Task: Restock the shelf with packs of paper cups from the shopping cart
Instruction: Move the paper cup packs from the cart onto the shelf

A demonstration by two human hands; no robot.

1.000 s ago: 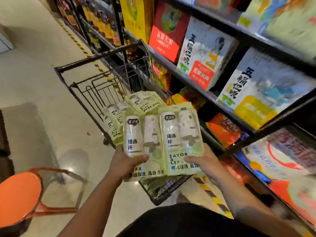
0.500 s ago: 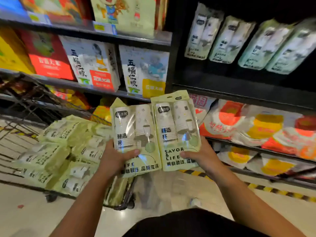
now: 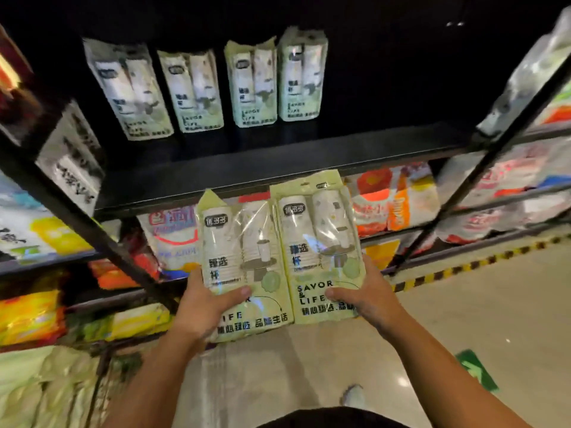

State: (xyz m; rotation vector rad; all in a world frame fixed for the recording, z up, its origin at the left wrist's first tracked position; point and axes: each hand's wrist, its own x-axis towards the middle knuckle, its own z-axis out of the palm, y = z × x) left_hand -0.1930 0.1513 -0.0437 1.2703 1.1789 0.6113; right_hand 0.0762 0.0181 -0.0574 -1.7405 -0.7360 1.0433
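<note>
The black shelf (image 3: 309,162) has bare board along its front edge and to the right of four cup packs (image 3: 197,91) standing at its back. Just below that edge, the left hand (image 3: 204,307) grips the left pack (image 3: 244,261) and the right hand (image 3: 367,295) grips the right pack (image 3: 321,242), side by side, thumbs across their fronts. At lower left, the shopping cart (image 3: 99,366) holds more pale green packs (image 3: 40,384), blurred.

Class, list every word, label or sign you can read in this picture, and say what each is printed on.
"SAVOR & LIFE": right pack.
"IFE", its start covered: left pack.
"精心臻选 品味生活": left pack, bottom edge.
"臻选杯": both packs.
Brand badges atop both packs: too blurred.
Shelf packs: print too blurred.
Bags below: print too blurred.
</note>
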